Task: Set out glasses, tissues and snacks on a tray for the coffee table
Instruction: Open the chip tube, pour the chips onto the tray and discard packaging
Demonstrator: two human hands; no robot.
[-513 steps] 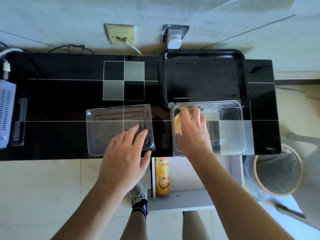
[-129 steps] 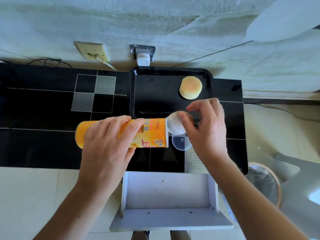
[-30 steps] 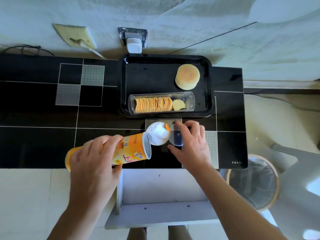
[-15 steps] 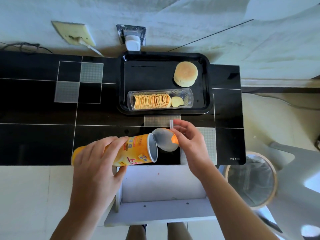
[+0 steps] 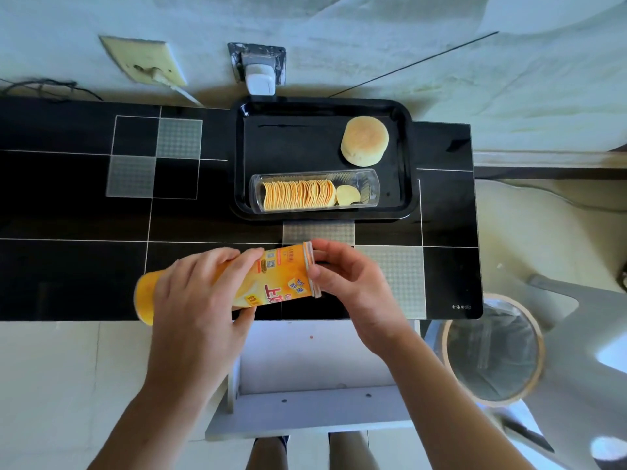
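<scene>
I see the tray [image 5: 409, 157] on the table [image 5: 68, 266], at its far edge against the wall. In the tray, the bun [image 5: 364, 140] lies at the far right, and the clear tub of chips [image 5: 314, 195] lies along the near side. Nearer to me, above the table's front part, the left hand [image 5: 200, 300] and right hand [image 5: 353, 283] hold the can [image 5: 271, 283] on its side (mouth end to the right). Right of the table stands a bin [image 5: 492, 351].

Home living room: black glass TV stand [image 5: 84, 212] against painted wall, wall sockets [image 5: 259, 67], wastebasket [image 5: 492, 351] beside
</scene>
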